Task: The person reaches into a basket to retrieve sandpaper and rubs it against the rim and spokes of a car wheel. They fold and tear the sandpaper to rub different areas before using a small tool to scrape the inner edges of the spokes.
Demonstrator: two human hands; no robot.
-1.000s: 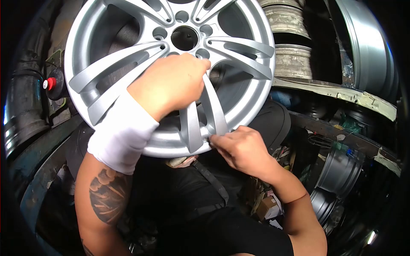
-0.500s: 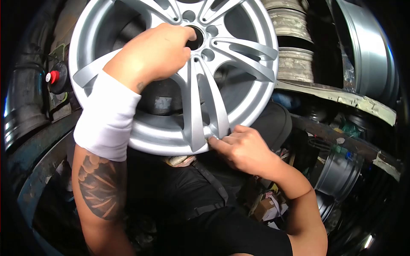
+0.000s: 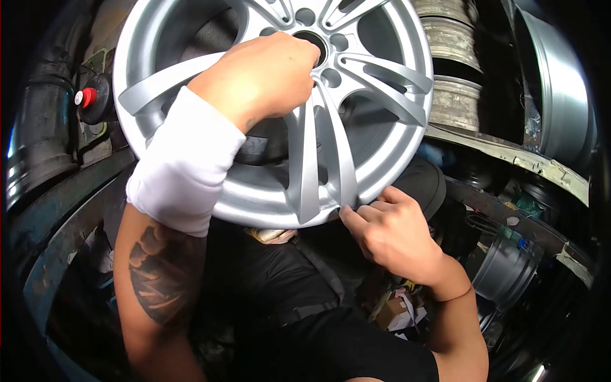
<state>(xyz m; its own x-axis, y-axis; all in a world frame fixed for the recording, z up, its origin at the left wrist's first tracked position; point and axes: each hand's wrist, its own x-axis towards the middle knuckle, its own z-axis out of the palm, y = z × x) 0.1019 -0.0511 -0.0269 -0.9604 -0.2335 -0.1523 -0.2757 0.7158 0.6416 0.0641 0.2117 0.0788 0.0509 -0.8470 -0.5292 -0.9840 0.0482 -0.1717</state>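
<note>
A silver alloy wheel rim (image 3: 307, 172) with paired spokes fills the upper middle, its face toward me. My left hand (image 3: 264, 73), with a white sleeve at the wrist, lies over the hub, fingers curled at the edge of the centre bore (image 3: 315, 46). Its fingertips are partly hidden behind the hand. At the lower lip of the rim, by the foot of a spoke pair, is my right hand (image 3: 394, 232). Its fingers are bent and closed together, with the tips pressed at the lip. I cannot tell whether anything small is pinched there.
Stacked worn rims (image 3: 452, 70) stand on a shelf (image 3: 509, 156) at the right, beside a large silver rim (image 3: 563, 89). Below is another grey rim (image 3: 506, 267), near a small cardboard box (image 3: 393, 312). A red-topped black object (image 3: 89, 97) is at the left.
The wheel rim and both hands sit farther right in view. My right hand has moved slightly right and down along the lip; my left hand remains at the hub.
</note>
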